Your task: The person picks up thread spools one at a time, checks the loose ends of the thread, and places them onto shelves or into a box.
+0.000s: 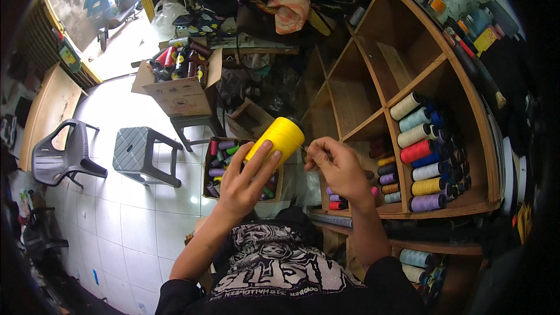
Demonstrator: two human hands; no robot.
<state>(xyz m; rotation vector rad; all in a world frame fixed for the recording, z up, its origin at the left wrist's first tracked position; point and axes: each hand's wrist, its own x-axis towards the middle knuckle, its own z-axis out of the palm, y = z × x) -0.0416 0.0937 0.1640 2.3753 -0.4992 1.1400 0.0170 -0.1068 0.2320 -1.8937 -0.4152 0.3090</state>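
A large yellow spool of thread (276, 141) is tilted in front of me, with the fingers of my left hand (244, 182) wrapped round its lower side. Close to the spool's right end, my right hand (334, 166) has thumb and forefinger pinched together on a thin strand of thread (304, 149) that runs from the spool. Below and behind the yellow spool is an open box of mixed thread spools (217, 170), partly hidden by my left hand.
Wooden cubby shelving (373, 119) stands at the right, with stacked thread spools (415, 153) in one lower compartment. A cardboard box (182, 98) heaped with spools sits on a stool farther off. A grey stool (137, 147) and grey armchair (69, 154) stand on the tiled floor at left.
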